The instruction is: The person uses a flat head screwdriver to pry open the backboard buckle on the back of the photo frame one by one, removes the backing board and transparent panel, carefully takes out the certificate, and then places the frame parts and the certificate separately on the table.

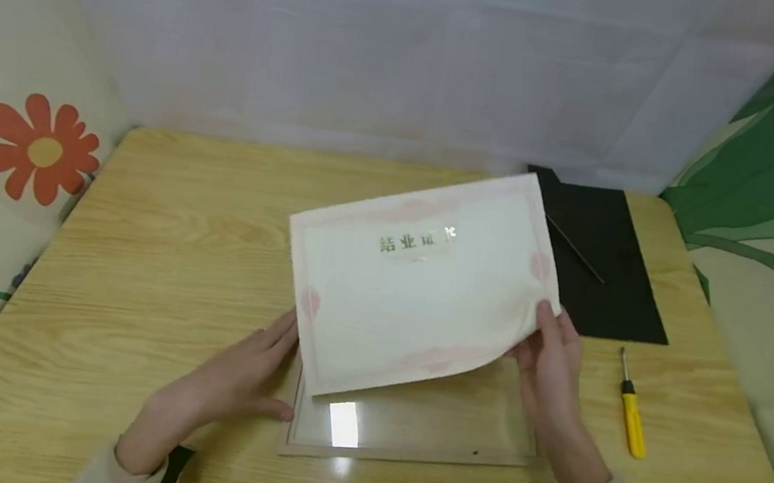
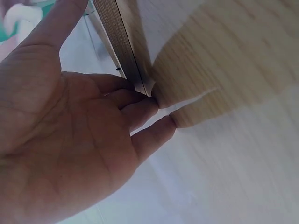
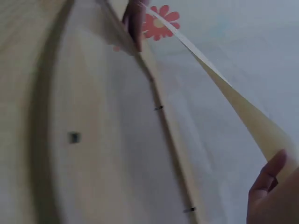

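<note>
A white certificate with a pale pink border and gold characters is lifted at a slant over the picture frame. My right hand pinches its near right corner, and the sheet bends there. In the right wrist view the certificate shows nearly edge-on above the frame. My left hand rests at the frame's left side, fingers extended and thumb apart. The left wrist view shows its fingertips on the table by the wooden frame edge. The sheet hides the frame's far part.
A black backing board with a thin stand leg lies at the back right. In front of it is a yellow-handled screwdriver. The wooden table ends at a white cloth backdrop, with flower-patterned panels on both sides.
</note>
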The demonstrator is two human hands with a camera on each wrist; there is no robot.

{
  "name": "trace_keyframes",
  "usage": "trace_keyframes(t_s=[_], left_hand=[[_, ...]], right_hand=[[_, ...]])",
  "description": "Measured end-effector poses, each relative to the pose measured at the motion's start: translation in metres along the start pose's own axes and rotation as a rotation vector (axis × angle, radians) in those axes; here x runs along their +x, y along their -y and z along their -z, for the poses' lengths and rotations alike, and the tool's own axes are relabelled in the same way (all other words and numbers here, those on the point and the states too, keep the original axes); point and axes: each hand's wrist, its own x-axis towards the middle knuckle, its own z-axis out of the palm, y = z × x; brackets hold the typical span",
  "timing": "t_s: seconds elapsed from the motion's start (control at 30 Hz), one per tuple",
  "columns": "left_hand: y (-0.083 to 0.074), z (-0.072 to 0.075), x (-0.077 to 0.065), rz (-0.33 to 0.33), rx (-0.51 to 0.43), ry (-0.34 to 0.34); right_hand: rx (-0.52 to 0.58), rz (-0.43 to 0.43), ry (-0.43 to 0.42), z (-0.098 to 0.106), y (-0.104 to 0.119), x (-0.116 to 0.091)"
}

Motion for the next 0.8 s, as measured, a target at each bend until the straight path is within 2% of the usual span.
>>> trace_keyframes(t_s=[0.07, 0.17, 0.27, 0.4, 0.47, 0.53, 0.6, 0.67, 0.8], left_hand=[[0.000, 0.001, 0.001, 0.001, 0.010, 0.009], [-0.001, 0.002, 0.001, 0.006, 0.016, 0.019], [-0.002, 0.001, 0.002, 0.008, 0.018, 0.022], [-0.001, 0.001, 0.001, 0.009, 0.022, 0.012], [0.000, 0.002, 0.000, 0.012, 0.026, 0.005], [0.001, 0.002, -0.001, 0.013, 0.029, 0.003], [0.001, 0.002, -0.002, 0.008, 0.027, 0.001], [0.001, 0.001, -0.001, 0.004, 0.018, 0.004], [0.000, 0.000, -0.001, 0.019, 0.008, 0.017]], right_hand=[[-0.003, -0.103, 0.000, 0.017, -0.011, 0.002], [-0.036, -0.221, 0.088, 0.040, -0.020, 0.006], [-0.106, -0.328, 0.261, 0.062, -0.019, 0.012], [-0.261, -0.446, 0.512, 0.080, -0.007, 0.022], [-0.347, -0.487, 0.602, 0.084, -0.001, 0.027], [-0.435, -0.509, 0.657, 0.085, 0.004, 0.030], [-0.533, -0.506, 0.675, 0.085, 0.008, 0.033], [-0.635, -0.492, 0.657, 0.083, 0.011, 0.034], [-0.808, -0.383, 0.582, 0.081, 0.010, 0.037]])
